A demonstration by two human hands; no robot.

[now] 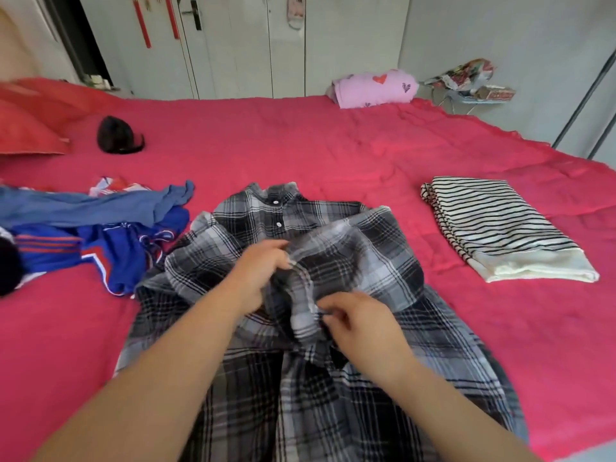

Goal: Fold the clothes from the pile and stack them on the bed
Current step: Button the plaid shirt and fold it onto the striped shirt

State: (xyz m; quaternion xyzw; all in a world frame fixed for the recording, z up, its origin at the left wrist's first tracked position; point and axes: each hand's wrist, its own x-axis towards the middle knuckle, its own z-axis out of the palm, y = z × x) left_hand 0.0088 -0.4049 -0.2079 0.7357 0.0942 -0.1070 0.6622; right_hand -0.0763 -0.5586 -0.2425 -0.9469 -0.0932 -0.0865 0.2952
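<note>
While L hand (263, 275) grips shirt (353, 238), R hand (358, 325) pinches.

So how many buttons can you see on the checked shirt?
2. One button sits just below the collar of the checked shirt; the second button is right below it. More may be hidden under the bunched cloth.

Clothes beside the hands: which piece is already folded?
The striped garment on the right, a neat flat rectangle; the plaid shirt and the blue clothes lie rumpled.
</note>
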